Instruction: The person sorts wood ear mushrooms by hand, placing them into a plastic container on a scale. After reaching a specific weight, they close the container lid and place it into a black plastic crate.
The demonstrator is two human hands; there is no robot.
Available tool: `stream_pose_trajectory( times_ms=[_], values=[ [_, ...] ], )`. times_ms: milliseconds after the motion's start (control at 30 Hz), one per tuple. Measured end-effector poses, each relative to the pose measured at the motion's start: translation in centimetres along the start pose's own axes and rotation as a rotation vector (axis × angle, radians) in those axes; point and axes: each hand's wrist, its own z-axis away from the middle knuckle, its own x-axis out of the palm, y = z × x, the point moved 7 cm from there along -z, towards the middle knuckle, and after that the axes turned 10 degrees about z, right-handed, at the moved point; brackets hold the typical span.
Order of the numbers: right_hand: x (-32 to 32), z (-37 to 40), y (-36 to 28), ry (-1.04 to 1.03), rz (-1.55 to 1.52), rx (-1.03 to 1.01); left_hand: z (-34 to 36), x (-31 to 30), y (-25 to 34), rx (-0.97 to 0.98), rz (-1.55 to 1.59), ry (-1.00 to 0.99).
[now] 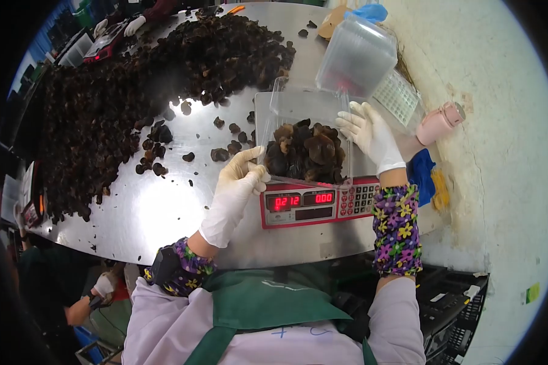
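Note:
A clear plastic box with dark brown mushroom-like pieces in it is on the red-and-white scale, whose display reads 0.212 and 0.00. My left hand, in a white glove, pinches the box's left front corner between thumb and fingers. At the right side of the box is my right hand, also gloved, its fingers spread and the palm turned toward the box. Whether its fingertips touch the wall is hard to tell.
A large heap of dark pieces covers the left of the metal table. Stacked clear boxes, a white tray, a pink bottle and a blue cloth are at the right. Co-workers' gloved hands show at the top left.

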Motion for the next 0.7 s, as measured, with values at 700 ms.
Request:
stream_pose_trajectory(
  times_ms=[700],
  values=[
    [-0.8,9.1,-1.9,0.271,0.495,-0.399,-5.7,1.4,3.4,0.128,-0.05,-0.109]
  ],
)
